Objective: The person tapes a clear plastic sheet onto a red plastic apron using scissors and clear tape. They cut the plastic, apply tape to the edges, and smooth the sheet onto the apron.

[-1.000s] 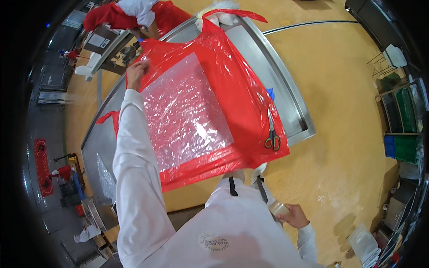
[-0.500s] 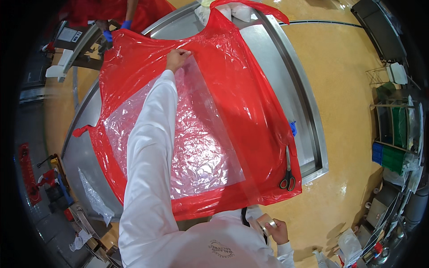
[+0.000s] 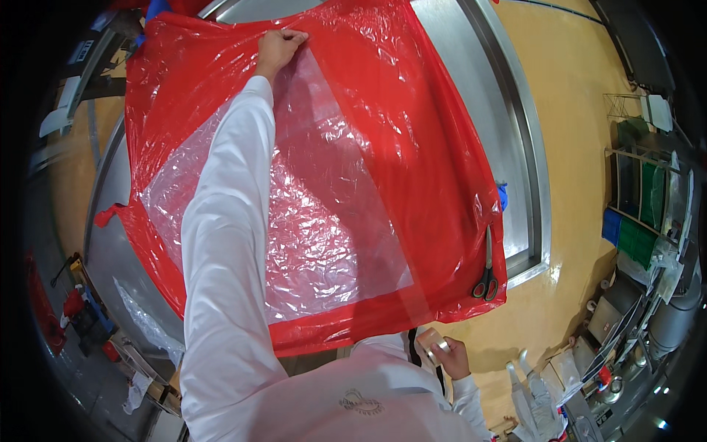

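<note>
Left arm stretched right out across the table, and the left hand (image 3: pixel 278 46) presses down flat-fingered on the far edge of the clear plastic sheet (image 3: pixel 309 214), where it meets the red plastic bag (image 3: pixel 412 147) underneath. That looks like pinning, not gripping: fingers bent over the film, nothing enclosed, seemingly to keep the slippery layers from sliding.

Down near the body, the right hand (image 3: pixel 451 355) is curled around a roll of clear tape (image 3: pixel 434 343), holding it tight at the near edge of the red bag. A band of tape appears to run from that roll up along the clear sheet's right edge, which would explain why the roll sits low and close.

To the right of the tape hand, scissors (image 3: pixel 486 274) lie on the red bag's corner, handles toward the person, within easy reach. The whole spread lies flat on the steel table (image 3: pixel 515 132), with the white sleeve (image 3: pixel 221 243) lying across it.
</note>
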### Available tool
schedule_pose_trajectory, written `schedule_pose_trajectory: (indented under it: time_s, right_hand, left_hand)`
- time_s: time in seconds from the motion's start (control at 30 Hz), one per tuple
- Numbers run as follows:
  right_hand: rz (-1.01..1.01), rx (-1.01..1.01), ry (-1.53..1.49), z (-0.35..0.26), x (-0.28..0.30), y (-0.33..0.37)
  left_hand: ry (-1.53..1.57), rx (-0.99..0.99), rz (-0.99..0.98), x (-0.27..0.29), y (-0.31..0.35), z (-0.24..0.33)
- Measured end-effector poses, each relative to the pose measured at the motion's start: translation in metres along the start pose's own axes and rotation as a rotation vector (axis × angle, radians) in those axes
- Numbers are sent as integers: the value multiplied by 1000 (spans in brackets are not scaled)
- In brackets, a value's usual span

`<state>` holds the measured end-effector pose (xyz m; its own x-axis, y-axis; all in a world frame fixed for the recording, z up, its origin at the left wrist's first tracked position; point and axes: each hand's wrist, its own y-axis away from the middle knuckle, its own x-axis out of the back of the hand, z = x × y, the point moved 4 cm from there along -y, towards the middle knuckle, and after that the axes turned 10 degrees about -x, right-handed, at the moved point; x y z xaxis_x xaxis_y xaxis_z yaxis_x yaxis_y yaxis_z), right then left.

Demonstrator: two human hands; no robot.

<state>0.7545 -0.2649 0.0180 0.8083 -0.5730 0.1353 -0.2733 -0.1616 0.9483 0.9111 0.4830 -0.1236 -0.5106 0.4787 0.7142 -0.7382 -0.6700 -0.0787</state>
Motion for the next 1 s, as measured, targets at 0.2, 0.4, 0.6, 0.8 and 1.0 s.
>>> schedule_pose_trajectory:
  time_s: [0.2,0.4,0.6,0.8,1.0]
  right_hand:
    - [2,-9,-23,16,-8,-12]
    - [14,3,-44,11,-11,-15]
    - [-7,-13,-2,10,-11,-18]
    - [42,24,53,10,-13,-25]
    - [98,6,82,15,-11,-28]
  left_hand:
    - [-82,9,-73,-2,1,6]
    - [-11,-141,204,-13,-2,14]
    - [-185,-279,241,-9,6,11]
    - [-62,-105,248,-12,17,27]
    - [-107,-138,247,-15,15,11]
